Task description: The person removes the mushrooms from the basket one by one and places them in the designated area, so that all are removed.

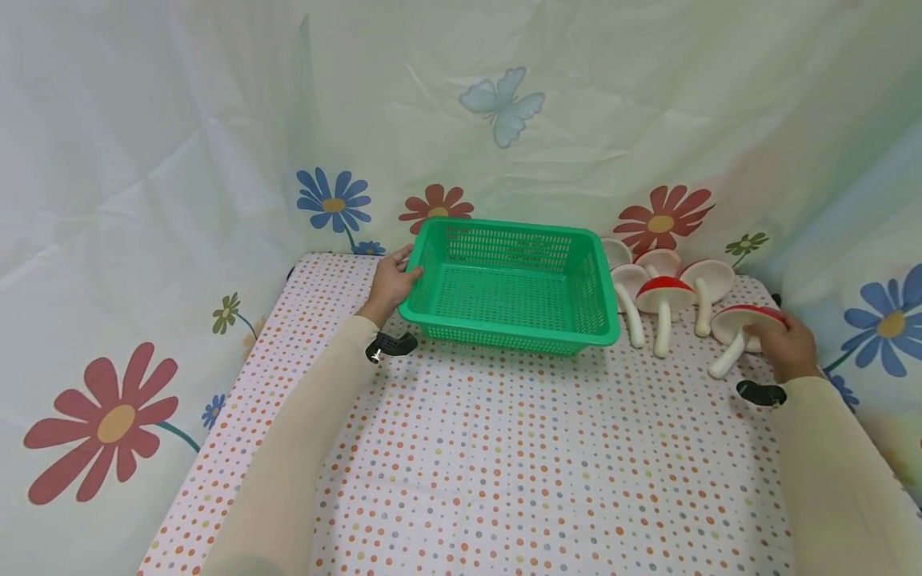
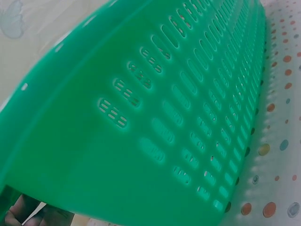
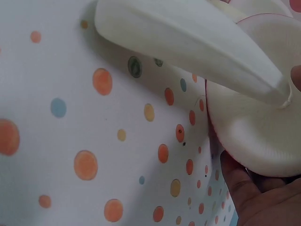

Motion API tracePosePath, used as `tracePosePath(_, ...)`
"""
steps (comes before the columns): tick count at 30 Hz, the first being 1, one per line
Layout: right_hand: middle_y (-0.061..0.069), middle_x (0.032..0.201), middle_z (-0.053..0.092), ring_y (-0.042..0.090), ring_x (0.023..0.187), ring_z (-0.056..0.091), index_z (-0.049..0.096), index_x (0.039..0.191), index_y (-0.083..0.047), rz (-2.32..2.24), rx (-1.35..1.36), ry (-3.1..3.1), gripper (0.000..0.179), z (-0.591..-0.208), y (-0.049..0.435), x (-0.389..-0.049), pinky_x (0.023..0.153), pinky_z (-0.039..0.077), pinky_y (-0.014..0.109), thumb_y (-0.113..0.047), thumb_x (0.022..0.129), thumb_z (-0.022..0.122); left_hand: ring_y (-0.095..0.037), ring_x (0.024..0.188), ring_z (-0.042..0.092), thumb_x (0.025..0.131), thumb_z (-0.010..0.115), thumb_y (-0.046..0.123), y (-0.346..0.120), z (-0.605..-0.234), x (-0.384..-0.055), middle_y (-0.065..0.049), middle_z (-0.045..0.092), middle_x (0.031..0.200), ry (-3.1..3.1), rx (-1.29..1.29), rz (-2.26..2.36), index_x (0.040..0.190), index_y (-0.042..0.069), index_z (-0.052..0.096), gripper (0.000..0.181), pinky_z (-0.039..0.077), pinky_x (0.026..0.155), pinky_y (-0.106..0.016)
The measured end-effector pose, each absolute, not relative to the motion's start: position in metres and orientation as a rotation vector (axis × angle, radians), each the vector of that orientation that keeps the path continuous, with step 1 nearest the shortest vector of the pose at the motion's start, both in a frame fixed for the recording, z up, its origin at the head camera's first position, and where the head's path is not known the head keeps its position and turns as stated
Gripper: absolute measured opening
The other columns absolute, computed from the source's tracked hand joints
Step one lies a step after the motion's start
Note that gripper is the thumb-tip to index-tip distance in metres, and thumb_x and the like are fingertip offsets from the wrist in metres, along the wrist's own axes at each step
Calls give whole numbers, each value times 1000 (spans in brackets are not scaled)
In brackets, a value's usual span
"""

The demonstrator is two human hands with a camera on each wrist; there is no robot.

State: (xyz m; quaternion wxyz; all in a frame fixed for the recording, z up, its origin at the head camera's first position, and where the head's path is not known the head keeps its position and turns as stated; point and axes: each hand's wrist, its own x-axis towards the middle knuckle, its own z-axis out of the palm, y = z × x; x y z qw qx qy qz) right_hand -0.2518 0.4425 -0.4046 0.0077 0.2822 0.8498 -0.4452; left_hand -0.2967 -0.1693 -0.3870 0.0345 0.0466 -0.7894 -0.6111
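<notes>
A green plastic basket point(image 1: 507, 340) with slotted walls stands at the back middle of the table, nothing inside it. My left hand point(image 1: 392, 282) grips its left rim, thumb over the edge; in the left wrist view the basket wall hides most of that hand, with only a few fingers point(image 2: 44, 217) showing low in the corner. At the right, my right hand point(image 1: 790, 350) holds a toy mushroom point(image 1: 742, 320) by its red-topped cap, the white stem point(image 3: 188, 42) slanting down toward the cloth. Thumb and fingers point(image 3: 242, 183) lie on either side of the cap.
Several more toy mushrooms point(image 1: 664, 300) with red caps and white stems cluster between the basket's right side and my right hand. A dotted cloth point(image 1: 504, 464) covers the table. A flower-printed curtain point(image 1: 576, 160) hangs close behind and on both sides.
</notes>
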Motion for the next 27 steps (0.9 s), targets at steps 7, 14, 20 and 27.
tracePosePath(7, 12, 153, 17, 33, 133, 30, 15, 149, -21, -1400, 912, 2712, 72, -403, 455, -243, 101, 38, 49, -46, 90, 47, -21, 114, 57, 90, 57, 16, -162, -387, -299, -10, 55, 131, -2474, 106, -1875, 143, 19, 35, 58, 52, 86, -37)
tracePosePath(14, 17, 154, 7, 43, 137, 18, 10, 150, -16, -1431, 727, 2720, 74, -372, 449, -238, 107, 25, 57, -48, 91, 41, -19, 124, 49, 92, 55, 29, -162, -379, -301, -8, 49, 137, -2547, 57, -1791, 144, 22, 32, 57, 46, 96, -36)
tracePosePath(20, 26, 151, 10, 51, 133, 18, 14, 148, -5, -1075, 420, 2945, 76, -338, 433, -251, 99, 25, 66, -51, 92, 34, -19, 135, 35, 96, 41, 44, -167, -357, -299, -3, 36, 147, -2641, -95, -1448, 147, 26, 25, 56, 33, 108, -40)
tracePosePath(27, 27, 150, 15, 49, 134, 16, 17, 148, -5, -694, 13, 3171, 71, -299, 358, -269, 99, 20, 70, -45, 93, 39, -33, 142, -12, 91, 23, 65, -154, -319, -276, -13, -6, 155, -2918, -367, -484, 149, 27, -2, 74, 6, 115, -51)
